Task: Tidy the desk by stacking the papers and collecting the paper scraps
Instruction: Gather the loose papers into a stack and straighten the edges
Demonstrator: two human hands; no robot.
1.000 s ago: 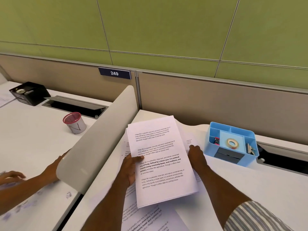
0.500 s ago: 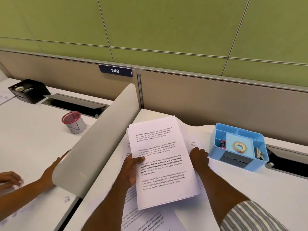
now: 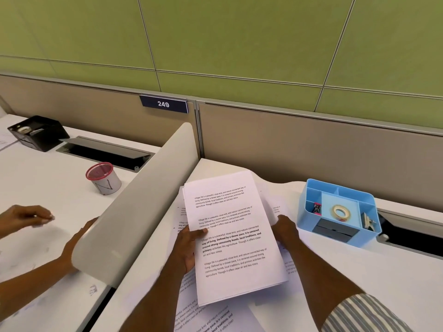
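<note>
Fingers of the left hand (image 3: 185, 248) pinch the left edge of a stack of papers (image 3: 232, 233), thumb on top; the right hand (image 3: 284, 231) curls around the right edge, its fingertips probably tucked beneath, though the sheets hide them. Compared with a moment ago the stack sits almost unchanged, only slightly squarer between both hands, which suggests the gathering goes on; it hovers just above loose printed sheets (image 3: 206, 317) lying on the white tabletop (image 3: 359, 271). Paper is thin, matte, rectangular, with black type. Near the right hand stands a glossy blue plastic organiser (image 3: 311, 202) holding a tape roll (image 3: 340, 212); no scraps are visible.
</note>
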